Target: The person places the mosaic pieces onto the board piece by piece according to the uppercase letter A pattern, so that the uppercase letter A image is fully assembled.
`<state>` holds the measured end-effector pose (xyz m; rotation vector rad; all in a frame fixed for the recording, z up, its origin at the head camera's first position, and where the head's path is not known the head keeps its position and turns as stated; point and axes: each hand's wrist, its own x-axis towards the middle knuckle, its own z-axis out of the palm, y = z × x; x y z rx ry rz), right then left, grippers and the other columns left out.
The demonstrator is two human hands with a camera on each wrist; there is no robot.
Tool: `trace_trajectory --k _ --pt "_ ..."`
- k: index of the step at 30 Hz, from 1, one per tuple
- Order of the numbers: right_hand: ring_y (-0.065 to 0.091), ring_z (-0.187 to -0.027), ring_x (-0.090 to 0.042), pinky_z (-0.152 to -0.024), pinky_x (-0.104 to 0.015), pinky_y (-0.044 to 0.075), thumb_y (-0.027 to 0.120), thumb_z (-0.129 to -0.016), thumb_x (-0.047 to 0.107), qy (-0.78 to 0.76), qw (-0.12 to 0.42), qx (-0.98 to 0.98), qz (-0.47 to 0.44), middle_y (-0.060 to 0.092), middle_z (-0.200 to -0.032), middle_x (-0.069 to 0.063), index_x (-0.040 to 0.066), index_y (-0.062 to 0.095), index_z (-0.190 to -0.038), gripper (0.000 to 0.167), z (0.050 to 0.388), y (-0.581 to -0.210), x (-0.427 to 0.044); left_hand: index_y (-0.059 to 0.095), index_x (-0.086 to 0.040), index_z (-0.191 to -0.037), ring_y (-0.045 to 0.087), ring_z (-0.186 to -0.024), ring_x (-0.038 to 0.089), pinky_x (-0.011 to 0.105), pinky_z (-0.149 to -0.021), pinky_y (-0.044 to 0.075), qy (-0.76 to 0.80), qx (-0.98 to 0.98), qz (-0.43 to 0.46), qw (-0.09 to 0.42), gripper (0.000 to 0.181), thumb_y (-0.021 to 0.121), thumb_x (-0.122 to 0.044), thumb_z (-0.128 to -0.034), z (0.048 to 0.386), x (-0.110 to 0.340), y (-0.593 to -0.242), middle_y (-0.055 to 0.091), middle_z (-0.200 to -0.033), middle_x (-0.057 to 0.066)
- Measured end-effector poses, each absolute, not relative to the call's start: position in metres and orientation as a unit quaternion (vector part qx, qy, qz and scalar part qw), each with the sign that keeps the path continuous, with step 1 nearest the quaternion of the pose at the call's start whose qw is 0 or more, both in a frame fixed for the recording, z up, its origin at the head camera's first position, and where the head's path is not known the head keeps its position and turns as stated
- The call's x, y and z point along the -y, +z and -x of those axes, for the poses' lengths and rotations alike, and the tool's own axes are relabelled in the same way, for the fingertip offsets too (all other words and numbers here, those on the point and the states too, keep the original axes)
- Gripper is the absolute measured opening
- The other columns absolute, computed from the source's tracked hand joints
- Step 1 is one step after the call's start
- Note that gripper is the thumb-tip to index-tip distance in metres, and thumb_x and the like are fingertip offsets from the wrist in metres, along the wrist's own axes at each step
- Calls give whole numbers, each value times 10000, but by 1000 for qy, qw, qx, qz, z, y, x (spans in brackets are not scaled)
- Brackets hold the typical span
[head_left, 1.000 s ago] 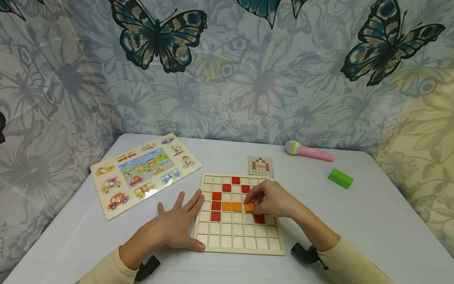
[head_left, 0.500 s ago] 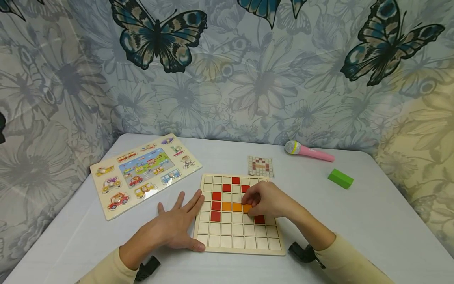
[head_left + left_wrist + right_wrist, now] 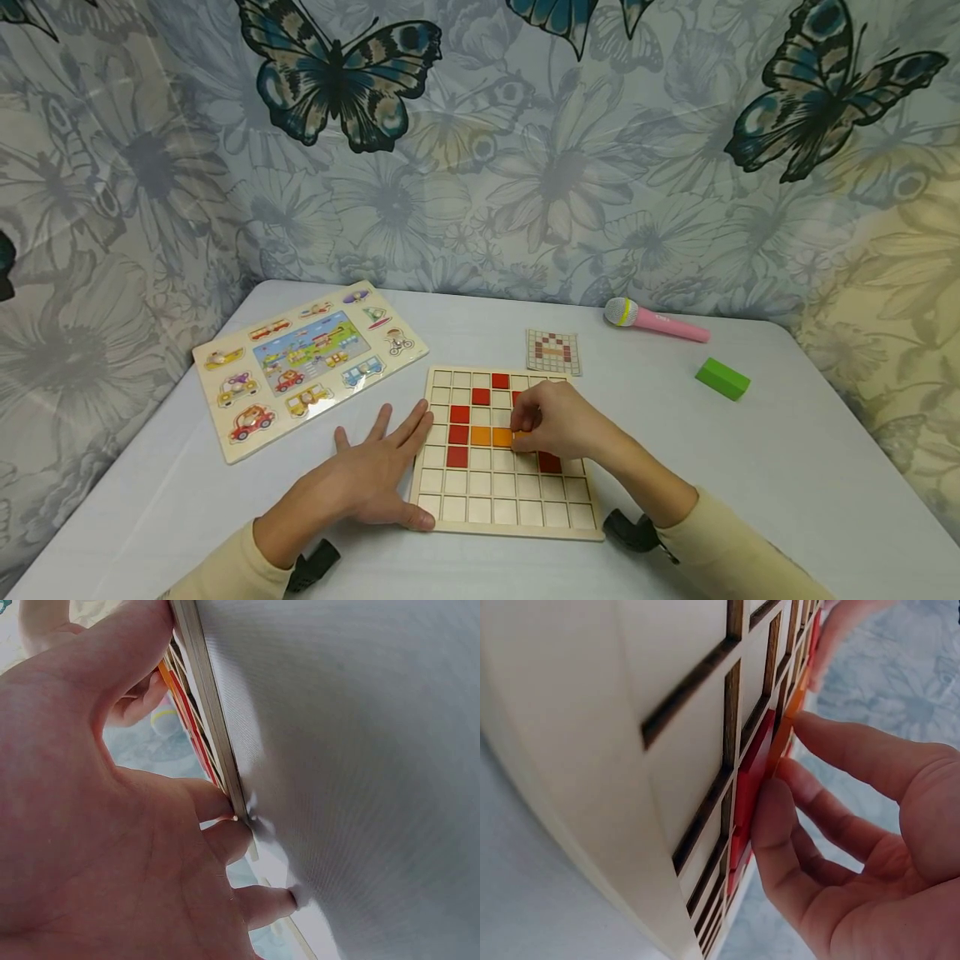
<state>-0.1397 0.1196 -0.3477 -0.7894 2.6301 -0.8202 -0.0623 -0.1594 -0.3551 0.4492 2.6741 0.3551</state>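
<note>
A wooden grid board (image 3: 504, 507) lies on the table, with red tiles (image 3: 458, 435) and orange tiles (image 3: 480, 436) set in some of its squares. My left hand (image 3: 377, 482) lies spread along the board's left side, fingers straight and touching its edge. Over the middle row my right hand (image 3: 564, 421) bends its thumb and fingers round an orange tile (image 3: 781, 742). That tile is mostly covered in the head view; the right wrist view has it at board level, between thumb and fingertips. Just below the hand sits another red tile (image 3: 550, 462).
A small pattern card (image 3: 553, 352) lies behind the board. To the left is a vehicle picture puzzle (image 3: 311, 358). A pink microphone (image 3: 667, 324) and a green block (image 3: 723, 378) lie at the right. A patterned cloth (image 3: 480, 192) hangs behind the table.
My right hand has moved slightly left and lowered the orange tile onto the board, beside the other orange tiles. My left hand has stayed in place.
</note>
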Motion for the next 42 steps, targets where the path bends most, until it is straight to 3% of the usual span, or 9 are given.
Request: trace_trajectory --k 16,25,34,42 --pt "558 -686 -100 -652 -253 483 869 -797 102 -261 131 -921 259 608 -694 67 163 693 -755 191 138 -346 -115 190 -141 -1681 104 -1598 485 948 -977 152 123 -958 -163 201 1315 839 -720 -694 62 158 -355 55 -1777 -8" --pt "558 -693 -113 -641 -254 494 830 -865 104 -270 119 -922 252 619 -726 39 132 707 -810 137 134 -338 -121 185 -152 -1683 100 -1599 485 946 -980 155 123 -957 -160 208 1299 834 -715 -709 62 159 -354 47 -1777 -16" --pt "564 -709 -117 -664 -255 506 869 -775 35 -270 129 -924 237 639 -739 40 97 726 -827 164 131 -342 -125 195 -138 -1680 105 -1595 494 949 -973 159 121 -957 -162 210 1298 833 -716 -709 63 160 -351 53 -1777 -1" --pt "559 -705 -125 -656 -256 506 864 -767 13 -266 124 -926 237 630 -733 41 100 722 -817 174 132 -343 -124 157 -179 -1690 103 -1597 489 959 -961 128 117 -956 -167 212 1335 800 -781 -687 67 163 -365 10 -1778 -34"
